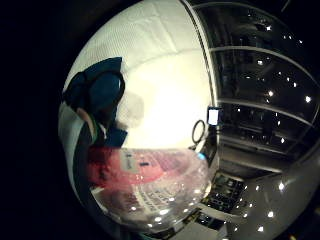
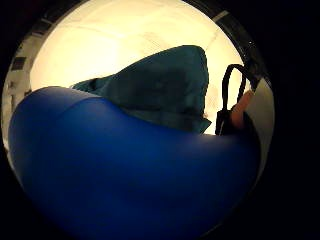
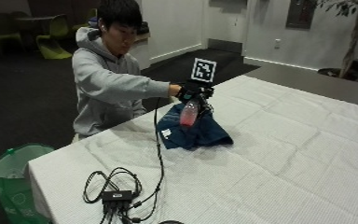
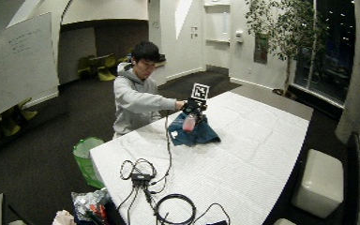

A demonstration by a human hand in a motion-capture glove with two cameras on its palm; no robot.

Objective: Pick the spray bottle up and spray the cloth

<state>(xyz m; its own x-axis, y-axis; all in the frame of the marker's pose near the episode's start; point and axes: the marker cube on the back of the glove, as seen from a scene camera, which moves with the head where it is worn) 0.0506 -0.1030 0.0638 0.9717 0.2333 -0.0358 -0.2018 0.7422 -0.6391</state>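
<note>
The person's gloved right hand [image 3: 191,92] is gripping the spray bottle [image 3: 189,113] by its head, fingers curled round it, and holding it lifted over the dark blue cloth [image 3: 193,132] that is lying bunched near the left edge of the white-covered table [image 3: 303,140]. The bottle is hanging nearly upright, its clear body holding pink liquid (its printed label is filling much of the little-finger palm view), with its base just above the cloth's rumpled top. I judge that the pick-up is done and the spraying step is in hand: the next move is calling for the nozzle to be aimed at the fabric and the trigger squeezed; which way the nozzle is facing I cannot tell
</note>
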